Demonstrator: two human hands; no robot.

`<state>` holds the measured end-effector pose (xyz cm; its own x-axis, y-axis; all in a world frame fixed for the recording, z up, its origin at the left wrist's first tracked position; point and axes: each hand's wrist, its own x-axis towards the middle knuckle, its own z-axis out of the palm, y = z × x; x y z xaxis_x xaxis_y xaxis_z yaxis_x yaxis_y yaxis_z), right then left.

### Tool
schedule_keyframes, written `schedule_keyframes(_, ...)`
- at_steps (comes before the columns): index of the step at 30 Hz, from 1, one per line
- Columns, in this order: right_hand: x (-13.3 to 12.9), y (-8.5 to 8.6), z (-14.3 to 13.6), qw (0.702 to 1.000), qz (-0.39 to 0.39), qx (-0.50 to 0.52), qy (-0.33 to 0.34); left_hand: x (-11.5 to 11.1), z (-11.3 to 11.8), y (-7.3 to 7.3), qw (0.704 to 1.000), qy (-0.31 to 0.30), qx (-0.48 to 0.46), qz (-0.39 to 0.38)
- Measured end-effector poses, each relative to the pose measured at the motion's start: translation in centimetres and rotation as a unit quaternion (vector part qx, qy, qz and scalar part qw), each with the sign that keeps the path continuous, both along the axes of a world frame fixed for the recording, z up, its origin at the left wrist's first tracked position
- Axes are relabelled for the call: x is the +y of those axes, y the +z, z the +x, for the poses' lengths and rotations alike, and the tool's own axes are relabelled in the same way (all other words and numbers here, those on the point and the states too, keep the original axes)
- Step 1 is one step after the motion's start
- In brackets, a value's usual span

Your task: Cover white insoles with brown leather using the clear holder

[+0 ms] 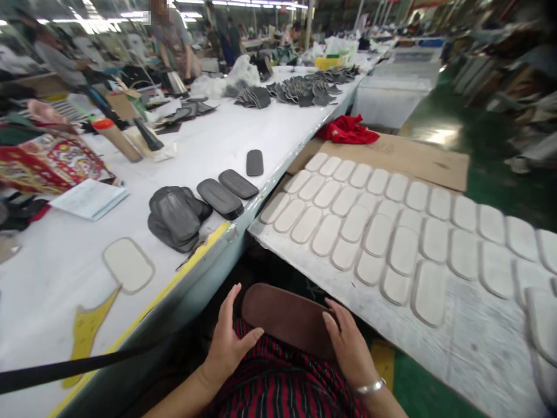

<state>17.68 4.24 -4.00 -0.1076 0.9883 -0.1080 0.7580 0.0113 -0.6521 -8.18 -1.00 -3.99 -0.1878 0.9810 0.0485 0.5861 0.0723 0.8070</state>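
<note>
A dark brown, leather-like oblong piece with rounded ends [287,316] lies across my lap, over a red-and-black striped garment [282,383]. At its left end my left hand [230,337] is open, thumb and fingers spread apart. The right end is held between the thumb and fingers of my right hand [350,342], which has a silver bracelet on its wrist. To the right, rows of whitish rounded oblong pieces [378,235] with grey rims cover a board [470,342], some overlapping. Dark grey oblong pieces [176,215] are piled at the white table's edge on the left.
On the white table [183,139] lie a whitish oblong piece [128,264], a yellow template-like piece [89,325] and a folded paper [90,198]. A red cloth [350,129] rests by cardboard [400,154]. A black strap [78,368] crosses the lower left. Another person [176,40] stands beyond.
</note>
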Motion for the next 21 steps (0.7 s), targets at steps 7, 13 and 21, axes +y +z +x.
schedule_keyframes(7, -1.3, 0.9, -0.8, 0.912, 0.236, -0.25, 0.222, 1.1, 0.4, -1.7, 0.943, -0.045, -0.32, -0.083)
schedule_keyframes(13, -0.8, 1.1, -2.7, 0.891, 0.222, -0.283, 0.277, 1.2, 0.2, -1.4, 0.912, -0.069, -0.4, -0.066)
schedule_keyframes(21, -0.2, 1.7, -6.6, 0.878, 0.214, -0.289, 0.317, 1.0, -0.4, -1.9, 0.919, -0.081, -0.38, -0.07)
